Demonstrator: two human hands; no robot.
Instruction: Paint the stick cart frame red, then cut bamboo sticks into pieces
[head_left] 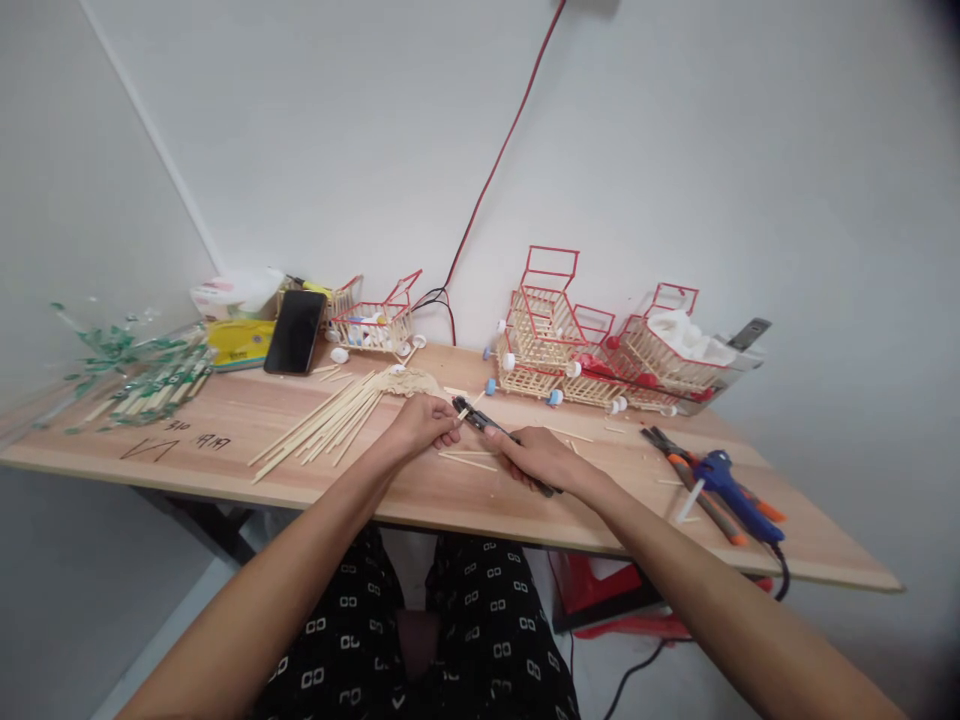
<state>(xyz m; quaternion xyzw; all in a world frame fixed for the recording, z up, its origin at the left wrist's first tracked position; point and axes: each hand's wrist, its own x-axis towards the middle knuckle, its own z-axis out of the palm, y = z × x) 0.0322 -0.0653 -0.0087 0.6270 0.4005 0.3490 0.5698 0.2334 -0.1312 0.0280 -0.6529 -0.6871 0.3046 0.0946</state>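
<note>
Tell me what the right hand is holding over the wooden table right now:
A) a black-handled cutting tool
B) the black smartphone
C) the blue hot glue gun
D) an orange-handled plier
A: the right hand closes around a black-handled cutting tool whose tip meets a thin wooden stick pinched by the left hand; the blue glue gun lies untouched on the table.

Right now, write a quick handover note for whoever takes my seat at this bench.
Left hand: pinching a short wooden stick by its end.
Right hand: gripping black cutters, jaws at that stick.
On the table: long sticks fanned at left, cut pieces between the hands, glue gun and pliers at right.
Done: several stick carts with red frames stand along the wall.
Left: the long sticks lie uncut.
</note>
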